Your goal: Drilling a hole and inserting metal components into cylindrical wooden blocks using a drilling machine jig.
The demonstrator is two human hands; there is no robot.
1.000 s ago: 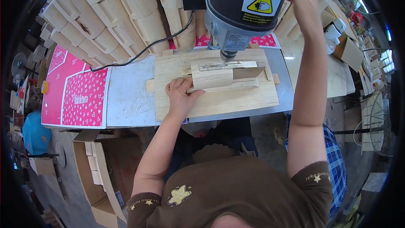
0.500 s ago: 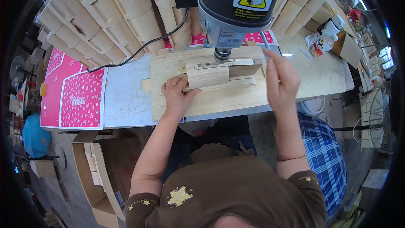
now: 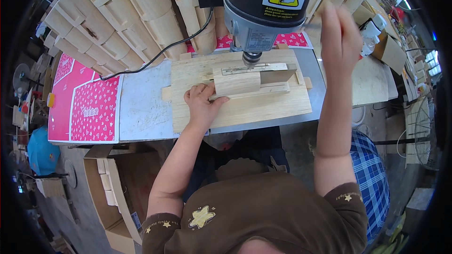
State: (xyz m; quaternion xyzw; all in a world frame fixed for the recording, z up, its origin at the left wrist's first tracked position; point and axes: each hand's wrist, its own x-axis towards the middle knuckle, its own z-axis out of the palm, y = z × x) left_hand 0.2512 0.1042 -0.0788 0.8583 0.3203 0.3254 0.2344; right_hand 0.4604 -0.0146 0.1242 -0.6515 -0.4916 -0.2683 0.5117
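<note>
While the left hand, half curled near the board's left edge, grips the wooden block, brace firmly below the chuck; the right hand curls, hold unclear.

A workshop — drill press on the bench, stacked wooden pieces behind, cardboard box below.

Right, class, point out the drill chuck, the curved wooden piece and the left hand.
Drill chuck [image 3: 252, 58], head view: its metal body.
Curved wooden piece [image 3: 237, 85], head view: its near side.
Left hand [image 3: 203, 106], head view: back of hand.
</note>
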